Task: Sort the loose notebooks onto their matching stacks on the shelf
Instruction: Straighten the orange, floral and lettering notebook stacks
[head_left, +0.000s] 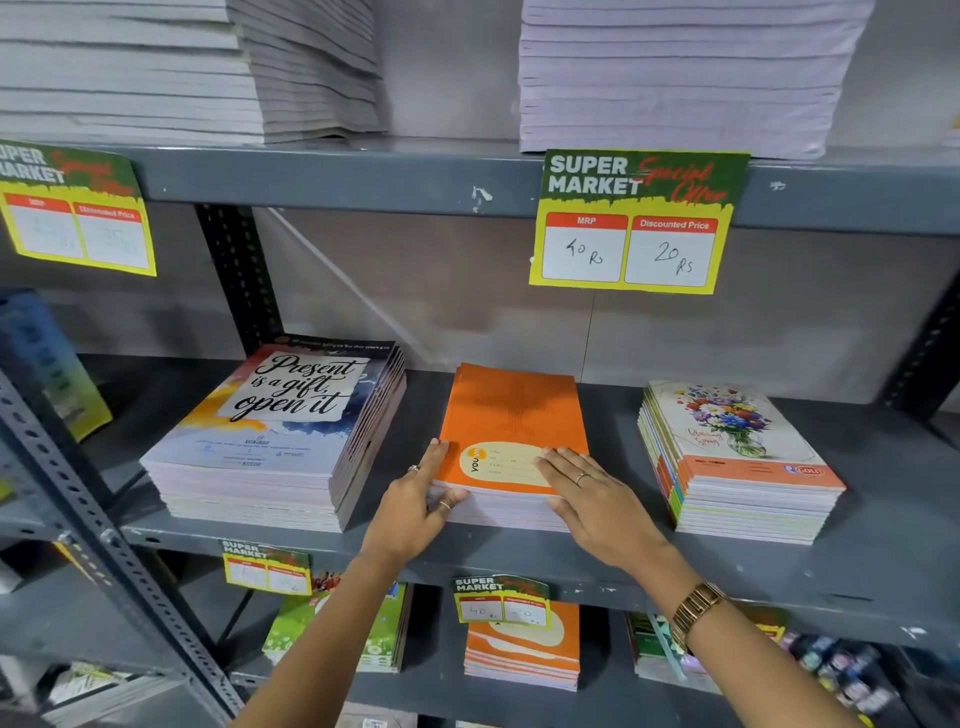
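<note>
Three notebook stacks stand on the grey middle shelf (779, 582). The centre one is an orange stack (511, 415). My left hand (418, 506) grips its front left corner, thumb on the stack's front edge and fingers along the left side. My right hand (597, 493) lies flat on the top orange notebook near its front right corner, fingers spread. To the left is a taller stack with a "Present is a gift, open it" cover (275, 431). To the right is a stack with a flower-vase cover (737, 457).
Price tags hang from the upper shelf edge (636, 221) and the middle shelf's front (501, 600). Tall pale paper piles (675, 73) fill the top shelf. The lower shelf holds green (332, 634) and orange (522, 649) stacks. A perforated steel upright (78, 493) runs down the left.
</note>
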